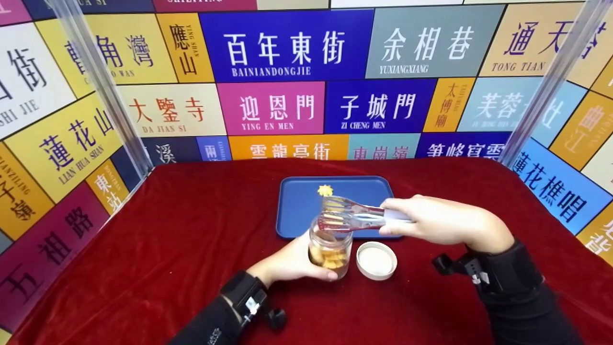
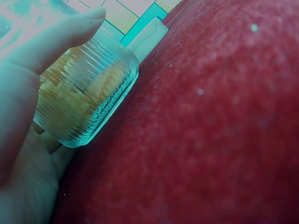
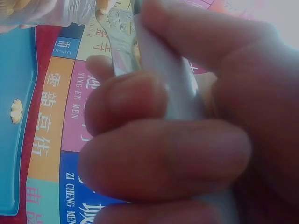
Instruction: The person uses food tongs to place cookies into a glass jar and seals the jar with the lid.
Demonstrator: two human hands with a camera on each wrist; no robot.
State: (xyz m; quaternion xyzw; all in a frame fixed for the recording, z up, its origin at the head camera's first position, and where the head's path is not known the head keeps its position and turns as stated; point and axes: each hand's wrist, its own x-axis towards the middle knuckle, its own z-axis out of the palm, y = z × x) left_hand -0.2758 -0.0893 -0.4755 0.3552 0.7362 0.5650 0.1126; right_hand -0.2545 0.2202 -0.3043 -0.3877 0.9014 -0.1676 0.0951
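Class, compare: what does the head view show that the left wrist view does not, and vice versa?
Only the head view: the right hand gripping the tongs, and a yellow piece on the blue tray.
Only the left wrist view: fine ribs in the wall of the glass jar.
Both: the left hand holding that jar, yellow pieces inside it, and the red cloth.

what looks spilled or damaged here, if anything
Nothing stands out as spilled or damaged: the left hand holds the jar, the right hand holds the tongs at the jar's mouth, and the white lid lies beside it.
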